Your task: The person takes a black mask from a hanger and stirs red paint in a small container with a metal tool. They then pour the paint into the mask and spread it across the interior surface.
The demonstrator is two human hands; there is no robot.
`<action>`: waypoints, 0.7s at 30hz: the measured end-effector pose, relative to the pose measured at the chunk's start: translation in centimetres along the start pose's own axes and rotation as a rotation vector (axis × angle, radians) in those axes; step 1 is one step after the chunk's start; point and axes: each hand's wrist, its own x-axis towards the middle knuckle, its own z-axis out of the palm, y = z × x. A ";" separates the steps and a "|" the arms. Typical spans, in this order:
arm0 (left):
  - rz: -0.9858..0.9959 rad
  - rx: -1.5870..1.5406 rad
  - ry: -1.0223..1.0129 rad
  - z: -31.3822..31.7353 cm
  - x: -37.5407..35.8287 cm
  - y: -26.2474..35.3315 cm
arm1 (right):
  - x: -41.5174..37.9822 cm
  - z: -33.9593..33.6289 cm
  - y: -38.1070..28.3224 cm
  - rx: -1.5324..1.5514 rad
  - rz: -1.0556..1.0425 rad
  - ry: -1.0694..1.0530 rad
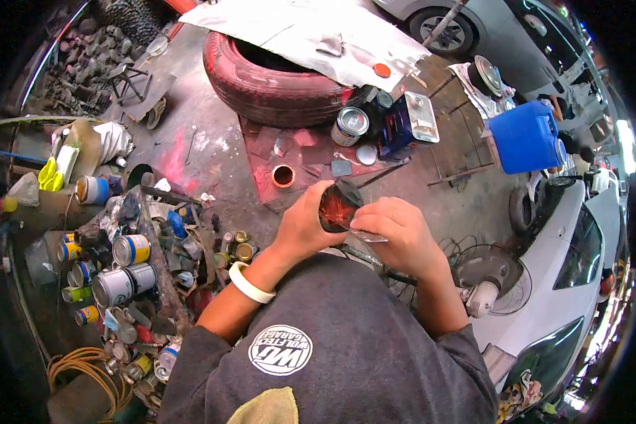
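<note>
In front of the body, my left hand (305, 225) is wrapped round a dark cup-like container (338, 206) with reddish streaks inside. At its right rim is my right hand (394, 233), its fingers closed on a thin, pale, shiny piece (367, 236) that I cannot make out well. Just beyond the hands, a small open tin (283, 176) with dark contents rests on a red-stained board (261, 189). Farther along the board are a closed paint can (350, 126), a dark blue rectangular can (407, 127) and a small grey square pad (341, 168).
A large tire (275, 88) lies ahead under a white sheet (297, 32). Many paint cans (131, 250) crowd the left. On the right are a blue jug (524, 138), a fan (487, 279) and a silver car (544, 261).
</note>
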 end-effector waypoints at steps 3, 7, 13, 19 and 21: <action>-0.063 -0.046 -0.043 0.1 -0.1 0.1 | -0.1 0.2 0.4 0.000 0.006 0.043; -0.026 -0.021 -0.016 0.1 0.1 0.3 | -0.1 -0.1 0.3 0.006 0.022 -0.004; -0.032 -0.037 -0.016 0.1 -0.1 0.1 | 0.0 -0.8 -0.1 0.050 0.035 -0.001; -0.026 -0.038 -0.040 0.1 -0.1 0.4 | 0.4 0.0 1.0 0.014 0.027 0.029; -0.014 -0.026 -0.027 0.2 -0.2 0.4 | 0.3 0.0 1.1 0.011 0.026 0.042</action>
